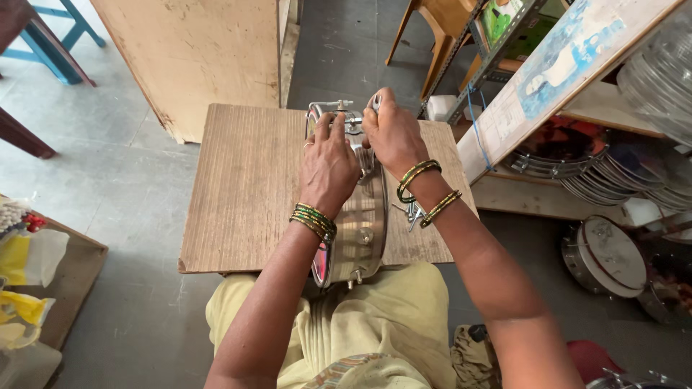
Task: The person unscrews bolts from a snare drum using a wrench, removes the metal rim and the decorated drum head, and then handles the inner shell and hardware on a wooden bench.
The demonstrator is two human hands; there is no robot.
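Head view shows the metal drum (358, 223) standing on edge on the wooden board (245, 187), left hand (328, 162) gripping its rim while right hand (389, 130) pinches a small tool (375, 101) at a far-side tuning lug, a tightening step needing steady turning.

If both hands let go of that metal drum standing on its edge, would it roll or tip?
Likely yes: the drum stands on its round rim on the board, steadied by the left hand and right hand. Its shiny shell probably feels stiff and slippery.
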